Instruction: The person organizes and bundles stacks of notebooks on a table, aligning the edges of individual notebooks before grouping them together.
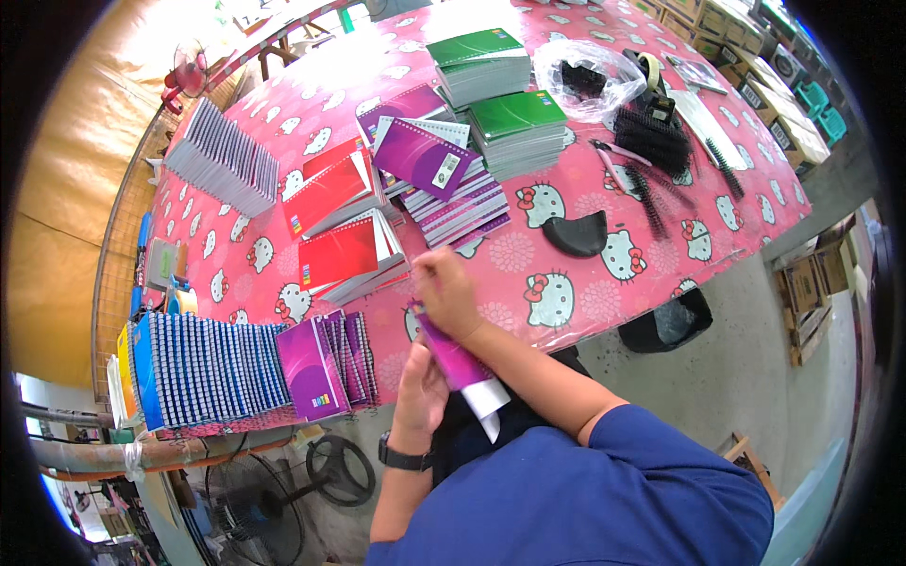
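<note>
- A purple notebook (455, 357) is held at the near table edge, tilted, with its white pages showing at the lower end.
- The notebook is gripped from below by the left hand (421, 389), fingers curled around its side; a dark watch (404, 459) is worn on that wrist.
- The upper end of the notebook is pinched by the right hand (445, 291), fingers bent over its spine.
- A clear plastic bag (587, 77) is seen at the far side of the table (585, 283); black pieces are held inside it (their kind cannot be told).
- Cardboard boxes (755, 71) are lined up beyond the table at the upper right; one more box (808, 283) stands on the floor to the right.
- Green notebooks (517, 118) are stacked in two piles beside the bag.
- Purple notebooks (453, 189) are piled at the centre, a small white label with coloured squares being seen on the top cover.
- Red notebooks (338, 250) lie in loose piles left of them.
- Blue-edged notebooks (203, 368) are stood in a row at the near left, with a purple row (330, 368) just beside them.
- Black binding combs (656, 141) lie right of the green piles.
</note>
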The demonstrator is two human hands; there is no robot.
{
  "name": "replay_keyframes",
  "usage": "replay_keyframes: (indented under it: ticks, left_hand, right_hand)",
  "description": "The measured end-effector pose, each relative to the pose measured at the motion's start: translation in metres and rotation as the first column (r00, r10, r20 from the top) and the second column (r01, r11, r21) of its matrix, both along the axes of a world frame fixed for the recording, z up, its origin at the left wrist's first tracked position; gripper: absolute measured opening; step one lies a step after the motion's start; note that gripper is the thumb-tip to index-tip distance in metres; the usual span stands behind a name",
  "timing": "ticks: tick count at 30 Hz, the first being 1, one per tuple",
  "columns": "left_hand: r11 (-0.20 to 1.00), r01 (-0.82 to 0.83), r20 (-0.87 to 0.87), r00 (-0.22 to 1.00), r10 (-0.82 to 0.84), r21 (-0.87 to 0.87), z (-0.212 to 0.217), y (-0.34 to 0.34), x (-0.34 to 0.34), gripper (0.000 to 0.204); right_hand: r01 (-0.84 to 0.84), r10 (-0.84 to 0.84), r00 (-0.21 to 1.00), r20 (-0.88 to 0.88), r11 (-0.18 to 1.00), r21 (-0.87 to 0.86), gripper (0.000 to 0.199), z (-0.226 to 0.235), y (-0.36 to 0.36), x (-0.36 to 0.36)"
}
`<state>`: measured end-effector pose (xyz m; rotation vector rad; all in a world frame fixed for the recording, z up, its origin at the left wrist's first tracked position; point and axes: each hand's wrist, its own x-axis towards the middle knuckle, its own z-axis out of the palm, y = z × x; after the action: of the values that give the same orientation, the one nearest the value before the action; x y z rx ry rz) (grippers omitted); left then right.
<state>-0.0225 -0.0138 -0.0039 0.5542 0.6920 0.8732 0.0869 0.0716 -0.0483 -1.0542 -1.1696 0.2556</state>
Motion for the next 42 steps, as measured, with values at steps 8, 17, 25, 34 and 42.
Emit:
replay_keyframes:
  ticks: [8,17,25,34,42]
  left_hand:
    - [0.964,-0.249,-0.258,0.929,0.266,0.096,-0.025,-0.011,-0.028,0.045]
    - [0.852,-0.437,0.088,0.898,0.431,0.29,-0.014,0.026,-0.017,0.05]
    - [0.92,0.217,-0.447,0.893,-0.053,0.325,-0.006,0.037,-0.043,0.048]
    - [0.958,-0.035,-0.691,0.686,0.23,0.284,-0.041,-0.005,-0.031,0.034]
    - [0.968,-0.073,-0.466,0.866,0.181,0.241,-0.036,-0.04,-0.045,0.031]
  right_hand:
    - [-0.484,0.34,0.821,-0.458,0.841,-0.244,0.019,0.0,-0.012,0.001]
    - [-0.635,0.778,0.624,-0.077,0.447,-0.63,0.037,0.06,-0.054,0.097]
    - [-0.527,0.941,0.305,0.149,0.297,-0.797,0.038,0.104,-0.009,0.108]
    - [-0.595,0.461,0.793,-0.397,0.725,-0.347,0.023,0.03,-0.069,0.118]
    - [-0.392,0.576,0.812,-0.101,0.409,-0.824,0.045,-0.005,-0.191,0.102]
